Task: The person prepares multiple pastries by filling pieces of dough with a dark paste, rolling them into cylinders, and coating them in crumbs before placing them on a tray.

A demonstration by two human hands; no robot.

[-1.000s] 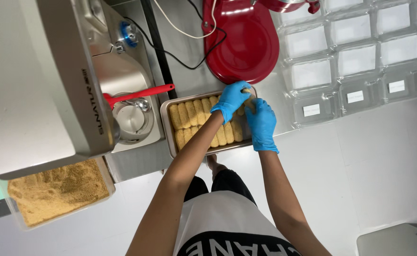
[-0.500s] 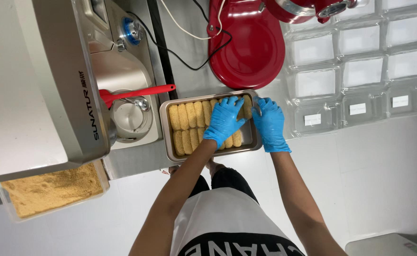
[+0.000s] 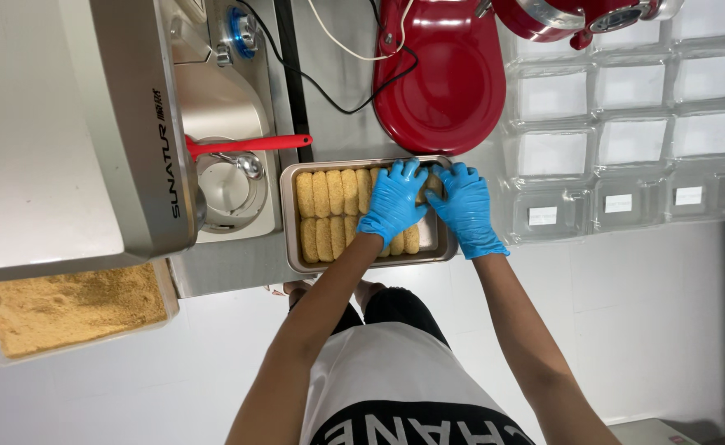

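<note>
Stainless counter (image 3: 329,74) carries a metal tray (image 3: 290,216) of breaded sticks (image 3: 327,194) laid in rows. Both blue-gloved hands press flat, fingers spread, on the sticks at the tray's 3 o'clock end: left hand (image 3: 393,203), right hand (image 3: 463,208) just beside it. At 9 o'clock lies a red spatula (image 3: 247,144); at 12 o'clock, a red mixer base (image 3: 441,74); at 8 o'clock, a crumb tub (image 3: 65,309).

We look down on a grey steel tabletop (image 3: 329,74) edged by a pale, smooth floor (image 3: 659,313) under even, bright light. Around us stand a silver machine (image 3: 90,124), a red stand mixer (image 3: 445,74) and rows of clear plastic boxes (image 3: 626,140).
</note>
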